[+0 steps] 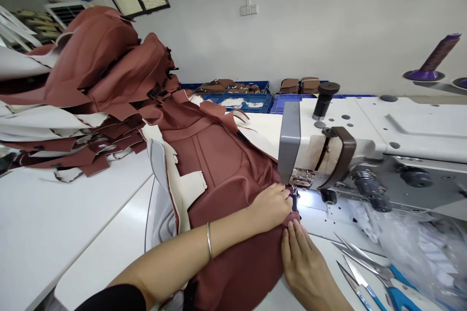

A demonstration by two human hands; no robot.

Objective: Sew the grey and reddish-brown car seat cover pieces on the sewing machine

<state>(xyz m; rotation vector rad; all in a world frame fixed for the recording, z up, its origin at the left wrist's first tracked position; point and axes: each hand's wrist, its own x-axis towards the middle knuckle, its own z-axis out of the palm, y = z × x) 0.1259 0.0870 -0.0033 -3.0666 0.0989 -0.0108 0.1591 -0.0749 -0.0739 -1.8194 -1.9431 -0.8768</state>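
A reddish-brown leather cover [215, 155] with pale backing lies across the sewing table, its right edge beneath the needle area of a white sewing machine [365, 121]. My left hand [272, 206], a silver bangle on its wrist, has its fingers curled on the leather right beside the lit presser foot [295, 199]. Just below it, my right hand [304, 257] rests with straight fingers flat on the cover's edge, holding nothing. The left fingertips are partly hidden against the machine, as is the stitch line.
A tall pile of similar leather covers [105, 58] stands at the left. Scissors [379, 267] and clear plastic bags [412, 243] lie to the right of my right hand. Blue crates [268, 102] with cut pieces line the wall. A thread cone [434, 58] rises at the far right.
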